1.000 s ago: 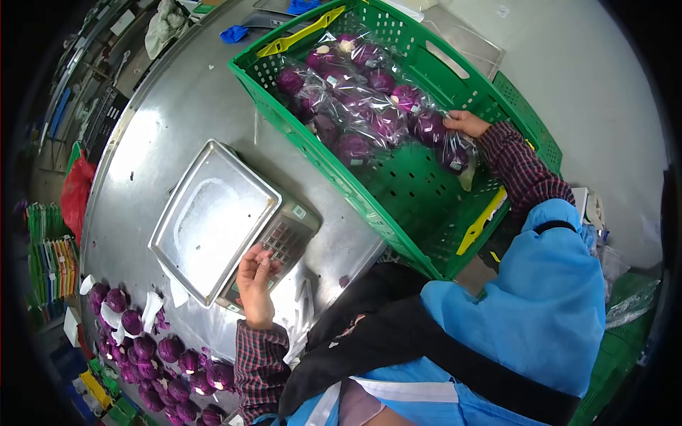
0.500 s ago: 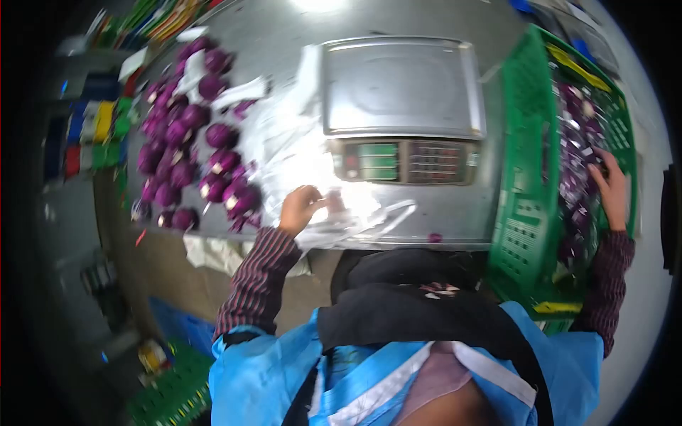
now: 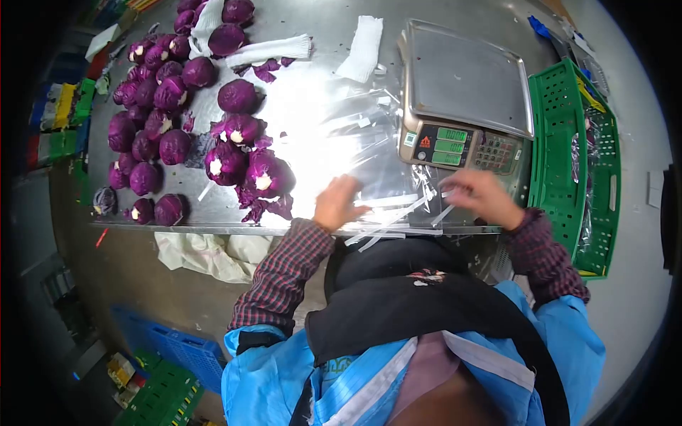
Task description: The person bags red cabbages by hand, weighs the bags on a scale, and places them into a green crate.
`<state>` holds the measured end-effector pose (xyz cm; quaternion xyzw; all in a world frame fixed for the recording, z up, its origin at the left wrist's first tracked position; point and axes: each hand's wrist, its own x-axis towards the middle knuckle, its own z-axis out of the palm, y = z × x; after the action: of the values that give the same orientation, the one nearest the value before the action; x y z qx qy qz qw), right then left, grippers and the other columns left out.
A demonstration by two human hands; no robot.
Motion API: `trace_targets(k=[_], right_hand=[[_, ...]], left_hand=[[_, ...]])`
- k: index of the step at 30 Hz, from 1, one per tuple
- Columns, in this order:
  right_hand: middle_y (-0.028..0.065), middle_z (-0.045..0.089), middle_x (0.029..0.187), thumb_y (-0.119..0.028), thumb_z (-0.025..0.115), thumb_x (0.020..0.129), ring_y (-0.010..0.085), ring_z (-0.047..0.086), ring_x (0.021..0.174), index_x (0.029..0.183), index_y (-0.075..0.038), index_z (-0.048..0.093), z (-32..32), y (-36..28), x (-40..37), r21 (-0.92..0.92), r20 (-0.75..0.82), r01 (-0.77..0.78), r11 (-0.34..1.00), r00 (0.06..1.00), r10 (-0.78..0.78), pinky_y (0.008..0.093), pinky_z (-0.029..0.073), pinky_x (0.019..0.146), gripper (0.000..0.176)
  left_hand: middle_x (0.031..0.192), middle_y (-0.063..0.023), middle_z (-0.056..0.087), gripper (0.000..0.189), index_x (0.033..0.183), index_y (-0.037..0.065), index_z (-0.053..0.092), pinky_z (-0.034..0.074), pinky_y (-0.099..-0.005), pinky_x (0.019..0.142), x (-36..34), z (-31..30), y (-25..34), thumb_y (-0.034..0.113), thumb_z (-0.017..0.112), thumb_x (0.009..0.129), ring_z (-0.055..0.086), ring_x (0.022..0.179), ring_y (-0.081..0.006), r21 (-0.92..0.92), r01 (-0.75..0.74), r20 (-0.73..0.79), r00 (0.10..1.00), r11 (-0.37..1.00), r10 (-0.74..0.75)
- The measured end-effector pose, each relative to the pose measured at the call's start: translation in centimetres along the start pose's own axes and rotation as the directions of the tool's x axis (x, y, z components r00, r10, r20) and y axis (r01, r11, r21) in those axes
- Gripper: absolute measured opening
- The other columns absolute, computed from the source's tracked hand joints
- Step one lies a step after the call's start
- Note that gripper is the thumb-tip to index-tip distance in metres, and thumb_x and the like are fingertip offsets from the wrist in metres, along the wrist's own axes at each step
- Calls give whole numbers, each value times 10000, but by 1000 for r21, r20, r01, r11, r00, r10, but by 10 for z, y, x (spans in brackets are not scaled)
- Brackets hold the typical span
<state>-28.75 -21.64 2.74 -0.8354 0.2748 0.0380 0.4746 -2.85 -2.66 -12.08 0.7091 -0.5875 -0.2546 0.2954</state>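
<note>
My left hand (image 3: 337,204) lies at the table's front edge on clear plastic bags (image 3: 376,156), its fingers apart and slightly blurred. White strips (image 3: 391,216) cross the plastic between my hands. My right hand (image 3: 484,197) is just below the scale's display, its fingers bent together at a crinkled edge of the plastic. To the left of my left hand sit trimmed red cabbages (image 3: 229,162) with pale cut stems, and loose purple leaves (image 3: 270,207) lie by them. The scale (image 3: 465,78) stands beyond my right hand with a bare pan and lit green digits.
More red cabbages (image 3: 145,145) cover the table's left side. White knitted sleeves (image 3: 361,48) lie farther back. A green crate (image 3: 558,156) holding plastic-wrapped produce stands at the right. Below the table are a pale sack (image 3: 206,255) and a blue crate (image 3: 170,341).
My right hand has left the green crate and come left to the plastic at the table edge. My left hand remains at the bags. The camera view has shifted.
</note>
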Motion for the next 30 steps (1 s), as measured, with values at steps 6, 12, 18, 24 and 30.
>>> trace_targets(k=[6, 12, 18, 24, 30], right_hand=[[1, 627, 830, -133, 678, 861, 40, 538, 735, 1053, 21, 634, 83, -11, 12, 380, 164, -266, 886, 962, 218, 209, 454, 645, 250], [55, 606, 612, -279, 678, 847, 117, 572, 593, 897, 7, 687, 68, -21, 34, 31, 106, -245, 969, 965, 240, 284, 441, 560, 290], [108, 624, 838, -138, 667, 794, 283, 605, 755, 932, -32, 651, 94, -65, 64, -298, -192, 319, 899, 903, -384, 368, 476, 660, 175], [132, 610, 952, -80, 648, 765, 334, 589, 901, 963, -27, 612, 94, -59, 78, -286, -42, 459, 841, 871, -490, 418, 475, 758, 208], [191, 562, 1213, -100, 606, 800, 384, 520, 1122, 1381, -119, 411, 77, -71, 114, -328, -80, 568, 755, 780, -621, 433, 443, 916, 613]], left_hand=[[844, -74, 597, 144, 851, 83, 628, 499, -404, 685, -7, 30, -17, 167, 690, 752, 610, 829, -288, 75, -82, 60, 995, 994, 78], [814, -103, 656, 105, 831, 56, 687, 496, -370, 662, -5, -6, -12, 151, 644, 821, 637, 712, -301, -122, 81, -154, 983, 989, -100], [795, -73, 631, 130, 920, 35, 609, 499, -288, 660, -1, -33, 44, -36, 529, 846, 625, 734, -130, -789, 171, -108, 907, 591, -406], [830, -41, 588, 164, 877, -1, 587, 475, -265, 743, -5, -56, 68, -109, 481, 813, 575, 797, -120, -931, 35, -57, 969, 364, -239], [846, -6, 566, 106, 865, 24, 595, 419, -236, 715, -34, -78, 98, 12, 513, 799, 512, 785, -87, -937, 198, 110, 949, 287, -294]])
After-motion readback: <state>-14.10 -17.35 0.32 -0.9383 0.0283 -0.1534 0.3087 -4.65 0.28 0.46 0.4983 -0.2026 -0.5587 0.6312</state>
